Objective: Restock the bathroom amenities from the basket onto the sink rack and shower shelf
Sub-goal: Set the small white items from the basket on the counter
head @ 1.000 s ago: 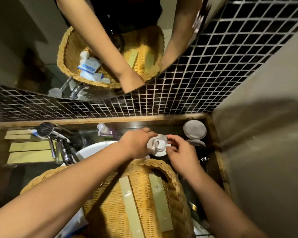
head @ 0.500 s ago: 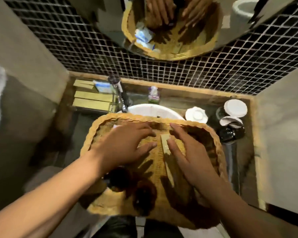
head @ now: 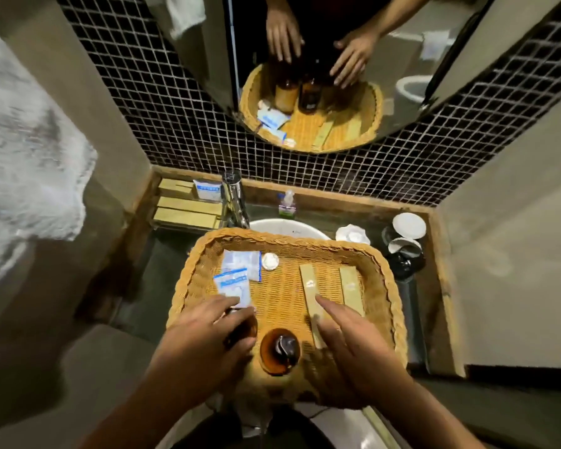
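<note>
Wicker basket [head: 382, 270] — sachet [head: 232, 281] print seemingly unreadable.

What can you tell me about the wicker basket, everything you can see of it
The wicker basket is a shallow, roughly rectangular tray of tan woven cane with rounded corners and a braided rim. It sits level over the white sink, hiding most of the bowl. Inside lie two blue-and-white sachets, a small round white item, two long flat pale-green packets and an amber pump bottle. The left hand covers a second bottle near the front; the right hand rests on one packet.
</note>
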The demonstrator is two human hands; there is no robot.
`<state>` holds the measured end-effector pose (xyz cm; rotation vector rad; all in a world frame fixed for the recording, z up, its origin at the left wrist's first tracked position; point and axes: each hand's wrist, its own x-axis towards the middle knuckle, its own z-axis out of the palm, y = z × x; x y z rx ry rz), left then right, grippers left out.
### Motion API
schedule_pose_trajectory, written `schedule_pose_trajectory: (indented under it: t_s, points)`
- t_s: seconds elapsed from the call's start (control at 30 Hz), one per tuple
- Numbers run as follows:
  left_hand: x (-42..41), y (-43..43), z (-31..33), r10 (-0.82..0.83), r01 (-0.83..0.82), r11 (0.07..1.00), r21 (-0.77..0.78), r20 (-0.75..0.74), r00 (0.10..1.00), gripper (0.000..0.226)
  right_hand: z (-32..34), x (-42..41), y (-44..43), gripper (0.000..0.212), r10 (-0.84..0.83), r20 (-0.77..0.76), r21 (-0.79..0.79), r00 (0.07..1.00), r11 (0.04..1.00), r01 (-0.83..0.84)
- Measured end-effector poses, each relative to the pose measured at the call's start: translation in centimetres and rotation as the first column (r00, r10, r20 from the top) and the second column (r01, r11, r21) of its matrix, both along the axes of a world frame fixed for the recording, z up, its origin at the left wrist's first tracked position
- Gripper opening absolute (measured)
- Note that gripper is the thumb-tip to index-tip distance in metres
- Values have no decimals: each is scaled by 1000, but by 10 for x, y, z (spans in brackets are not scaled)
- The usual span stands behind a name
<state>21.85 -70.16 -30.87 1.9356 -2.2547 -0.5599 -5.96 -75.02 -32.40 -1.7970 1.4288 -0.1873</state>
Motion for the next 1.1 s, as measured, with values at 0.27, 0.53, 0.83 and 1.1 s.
schedule_pose_trajectory:
  t_s: [0.27, 0.53, 0.83, 1.1]
  points:
    - [12, 7, 9, 38, -38, 999, -7, -34, 999, 53, -3, -11, 21, 51, -160, 4, 11, 987, 987, 160]
    - [24, 10, 14, 155, -154, 988, 22, -71, 985, 52, -19, -26, 27, 54, -212, -79, 1, 974, 977, 213]
    - [37, -6, 26, 176, -179, 984, -28, -88, 981, 50, -30, -74, 17, 57, -292, -307, -81, 906, 956, 281]
    - [-58, -40, 65, -318, 296, 935, -197, -93, 943, 49, 14, -86, 66, 53, -522, -226, -331, 822, 835, 439]
